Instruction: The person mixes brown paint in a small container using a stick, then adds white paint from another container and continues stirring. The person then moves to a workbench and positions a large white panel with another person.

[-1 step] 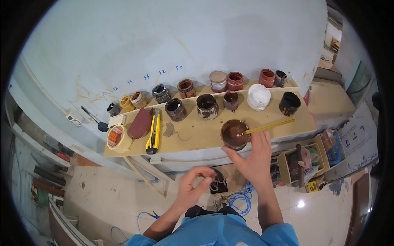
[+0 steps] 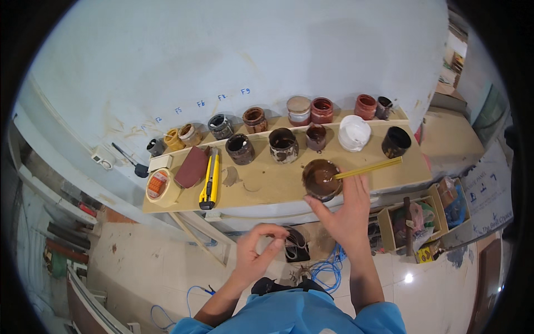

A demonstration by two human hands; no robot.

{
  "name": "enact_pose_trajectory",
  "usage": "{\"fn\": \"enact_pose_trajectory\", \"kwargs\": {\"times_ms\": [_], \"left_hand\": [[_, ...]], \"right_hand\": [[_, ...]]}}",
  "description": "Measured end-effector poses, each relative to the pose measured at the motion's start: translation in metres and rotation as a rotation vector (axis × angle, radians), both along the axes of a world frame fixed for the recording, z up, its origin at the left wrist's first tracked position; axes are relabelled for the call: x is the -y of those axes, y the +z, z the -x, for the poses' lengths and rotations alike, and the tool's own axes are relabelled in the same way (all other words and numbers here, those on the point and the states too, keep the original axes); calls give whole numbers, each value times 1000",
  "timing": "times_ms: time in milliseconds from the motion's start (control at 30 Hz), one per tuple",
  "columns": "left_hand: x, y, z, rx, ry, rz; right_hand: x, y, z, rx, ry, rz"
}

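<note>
My right hand (image 2: 347, 214) is curved round the near right side of a cup of brown paint (image 2: 321, 179) at the shelf's front edge, thumb on the near side and fingers along the right. A thin yellow stick (image 2: 370, 168) rests in that cup, slanting out to the right above my fingers. In front of the shelf, my left hand (image 2: 257, 251) hovers half curled, its thumb and forefinger a little apart, with nothing visible between them. Behind the cup stand a jar of dark paint (image 2: 283, 146), a small reddish-brown jar (image 2: 315, 137) and a white tub (image 2: 354, 133).
The shelf (image 2: 267, 189) also bears a black cup (image 2: 396, 142), a yellow utility knife (image 2: 209, 181), a maroon block (image 2: 191, 167) and a tape roll (image 2: 161, 187). Several paint jars line the raised back ledge. Blue hose (image 2: 328, 270) lies on the floor; open boxes (image 2: 414, 222) stand at right.
The whole view has shifted very slightly, with the shelf a touch further right. Both hands keep practically the same pose and place.
</note>
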State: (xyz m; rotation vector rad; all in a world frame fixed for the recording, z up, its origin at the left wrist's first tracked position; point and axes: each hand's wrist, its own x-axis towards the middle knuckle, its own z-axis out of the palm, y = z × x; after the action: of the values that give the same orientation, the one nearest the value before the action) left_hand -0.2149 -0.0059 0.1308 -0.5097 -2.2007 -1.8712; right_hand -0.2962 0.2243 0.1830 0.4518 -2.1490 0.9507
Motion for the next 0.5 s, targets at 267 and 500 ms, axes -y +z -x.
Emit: {"fn": "enact_pose_trajectory", "kwargs": {"times_ms": [267,500], "left_hand": [[11,32,53,-457,377,477],[14,17,66,-510,423,619]], "right_hand": [[10,-15,28,67,-143,-115],[12,-25,29,52,-204,-145]]}}
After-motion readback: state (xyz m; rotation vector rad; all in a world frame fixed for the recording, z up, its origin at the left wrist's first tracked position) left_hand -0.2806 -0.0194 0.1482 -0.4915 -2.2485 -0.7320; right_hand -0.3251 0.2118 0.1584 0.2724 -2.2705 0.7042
